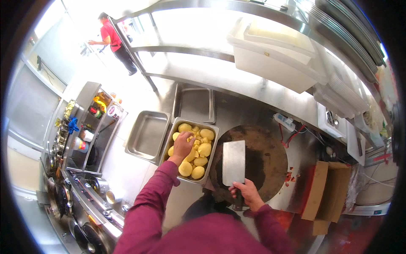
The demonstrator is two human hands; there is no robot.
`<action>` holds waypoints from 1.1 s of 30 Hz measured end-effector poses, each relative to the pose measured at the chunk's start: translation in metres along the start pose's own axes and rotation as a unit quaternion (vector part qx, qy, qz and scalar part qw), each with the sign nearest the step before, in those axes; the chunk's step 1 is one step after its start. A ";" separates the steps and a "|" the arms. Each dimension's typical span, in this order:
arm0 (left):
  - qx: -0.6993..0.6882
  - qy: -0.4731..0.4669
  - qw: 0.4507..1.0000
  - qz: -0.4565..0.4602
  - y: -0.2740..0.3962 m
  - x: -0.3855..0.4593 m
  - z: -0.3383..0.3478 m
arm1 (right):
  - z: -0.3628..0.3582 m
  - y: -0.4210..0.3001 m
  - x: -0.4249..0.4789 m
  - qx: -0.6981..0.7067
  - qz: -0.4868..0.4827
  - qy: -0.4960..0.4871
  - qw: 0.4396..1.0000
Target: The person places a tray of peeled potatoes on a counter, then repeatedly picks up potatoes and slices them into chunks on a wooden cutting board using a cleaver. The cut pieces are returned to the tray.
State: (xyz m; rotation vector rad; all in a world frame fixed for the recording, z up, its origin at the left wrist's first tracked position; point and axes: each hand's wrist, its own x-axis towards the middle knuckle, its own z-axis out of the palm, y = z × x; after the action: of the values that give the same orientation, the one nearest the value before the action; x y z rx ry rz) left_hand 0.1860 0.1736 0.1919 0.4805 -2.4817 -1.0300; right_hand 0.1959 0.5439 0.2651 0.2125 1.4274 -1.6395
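My left hand (183, 145) is over a steel pan (216, 139) that holds peeled potatoes (204, 150) and smaller cut potato pieces (196, 141). Its fingers reach down among the pieces, and whether they grip one is hidden. In my right hand (249, 193) is the dark handle of a Chinese cleaver (234, 162). The broad blade points away from me, flat side up, over a round wooden chopping block (275, 155) with a dark wet patch.
Two steel pans, one at left (147, 135) and one behind (194, 103), adjoin the potato pan. Right of the block are red scraps (290, 177), a power strip (284, 122) and an open cardboard box (330, 190). A steel shelf (190, 52) runs behind; a person (114, 39) stands beyond it.
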 end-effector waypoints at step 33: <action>0.232 -0.155 0.957 0.078 -0.008 -0.053 0.015 | -0.081 0.101 -0.048 -0.069 0.027 0.135 0.988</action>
State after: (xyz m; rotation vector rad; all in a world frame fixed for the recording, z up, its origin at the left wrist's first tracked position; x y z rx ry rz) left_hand 0.2256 0.2014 0.1641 0.2620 -2.9986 -0.4814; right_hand 0.2610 0.6479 0.2008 0.4029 1.7157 -1.5023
